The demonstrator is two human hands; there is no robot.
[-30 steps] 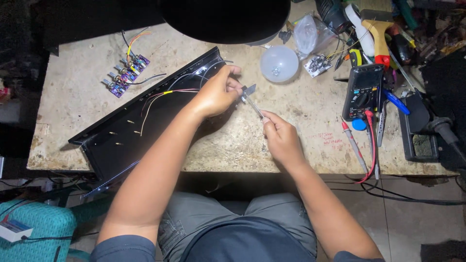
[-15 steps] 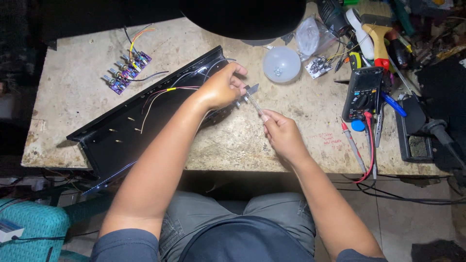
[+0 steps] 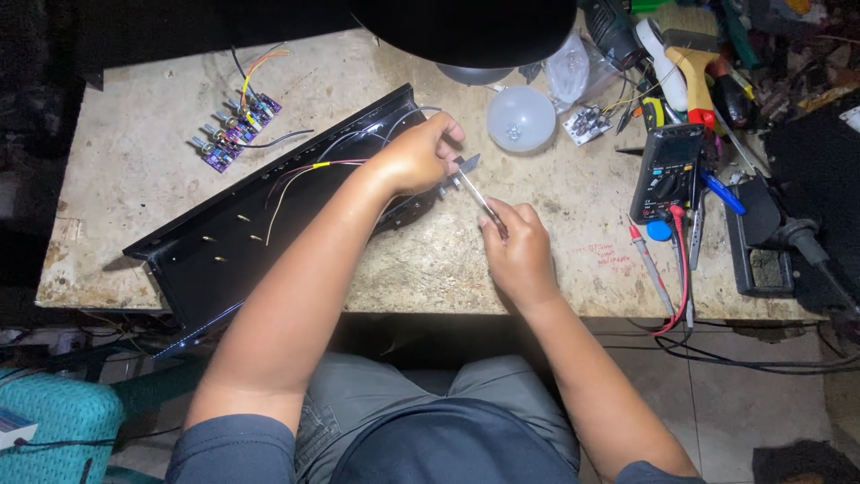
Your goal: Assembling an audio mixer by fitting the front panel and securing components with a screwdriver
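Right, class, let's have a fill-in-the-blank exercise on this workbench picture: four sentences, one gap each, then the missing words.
1. The right hand holds a thin metal tool whose tip meets the ____ hand.
2. The long black panel lies under the left ____.
3. The round white bulb lies on the ____.
4. Red and black probe leads run from the multimeter, which lies to the person's ____.

Missing words: left; forearm; table; right

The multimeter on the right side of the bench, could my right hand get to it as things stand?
Probably yes. The multimeter lies in the open to the right of the right hand, with bare table between them. But that hand has a thin metal tool in its grip, so it would need freeing first.
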